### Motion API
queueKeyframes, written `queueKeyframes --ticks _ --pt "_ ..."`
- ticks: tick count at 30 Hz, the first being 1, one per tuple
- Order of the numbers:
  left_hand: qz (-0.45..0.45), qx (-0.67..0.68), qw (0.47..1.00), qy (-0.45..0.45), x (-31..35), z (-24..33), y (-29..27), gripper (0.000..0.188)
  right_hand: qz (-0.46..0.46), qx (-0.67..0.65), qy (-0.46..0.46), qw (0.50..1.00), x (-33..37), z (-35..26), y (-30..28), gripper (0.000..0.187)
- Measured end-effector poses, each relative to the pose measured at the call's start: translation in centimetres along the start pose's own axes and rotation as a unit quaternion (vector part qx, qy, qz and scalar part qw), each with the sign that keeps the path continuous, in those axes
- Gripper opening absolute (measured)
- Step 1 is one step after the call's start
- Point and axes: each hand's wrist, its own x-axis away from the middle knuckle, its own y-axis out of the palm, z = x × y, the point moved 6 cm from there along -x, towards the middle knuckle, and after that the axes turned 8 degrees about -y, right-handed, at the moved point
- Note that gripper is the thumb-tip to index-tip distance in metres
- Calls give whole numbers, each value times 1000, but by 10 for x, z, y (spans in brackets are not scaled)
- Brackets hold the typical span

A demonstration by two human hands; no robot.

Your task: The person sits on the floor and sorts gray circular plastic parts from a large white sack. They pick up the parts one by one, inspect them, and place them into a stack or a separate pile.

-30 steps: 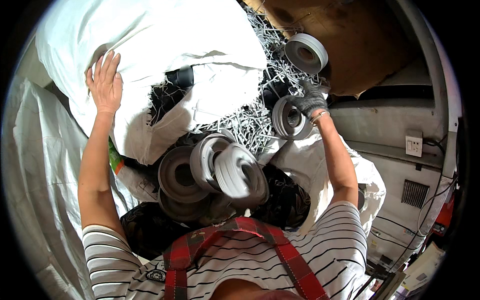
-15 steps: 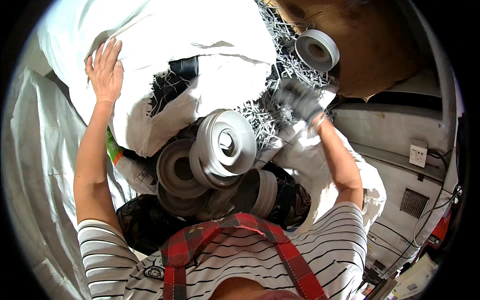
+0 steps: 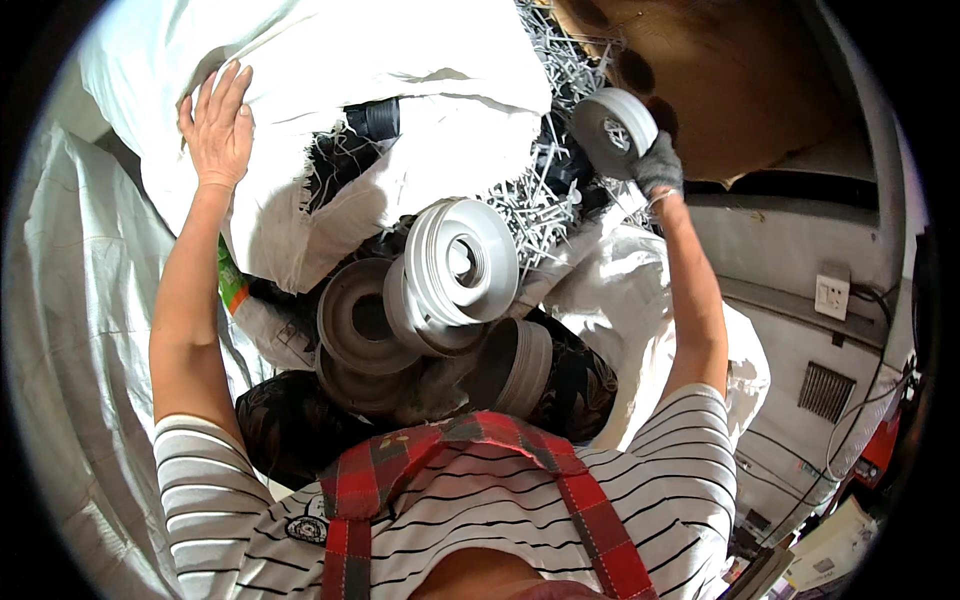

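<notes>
My left hand [image 3: 217,138] is bare and lies flat, fingers stretched, on a large white woven sack [image 3: 290,75]. At the upper right, my right hand [image 3: 660,168], in a grey glove, grips the edge of a grey plastic ring [image 3: 588,138] with a stepped rim. The ring is raised over a heap of thin grey plastic scraps [image 3: 540,215]. Over my lap stand stacked light grey plastic rings [image 3: 430,268], with darker grey rings [image 3: 340,335] below and to the left. Black pieces [image 3: 378,119] show through the sack's frayed opening.
Brown cardboard [image 3: 750,110] with round dark marks lies at the far right. A second white sack [image 3: 605,300] bunches beside my right forearm. White sheeting [image 3: 80,330] hangs at the left. A grey machine panel with a socket [image 3: 831,296] and cables stands at the right.
My right hand has moved right and up from the scraps and taken hold of the ring, which is now tilted and nearer. My left hand stays on the sack.
</notes>
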Motion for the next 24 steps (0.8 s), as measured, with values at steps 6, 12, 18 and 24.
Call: queueKeyframes --ticks 6,12,18,24 --pt "-54 7 998 -40 5 -2 1 52 58 -98 -112 987 80 -28 -24 68" --pt "-245 383 888 -64 -6 117 -86 65 68 -366 -160 914 182 -119 -104 58" --pt "-531 671 440 -270 60 210 -155 51 -129 -498 -167 841 240 -174 -75 73" --pt "-331 816 301 -365 64 175 -169 34 -68 -333 -53 939 155 -77 -5 65"
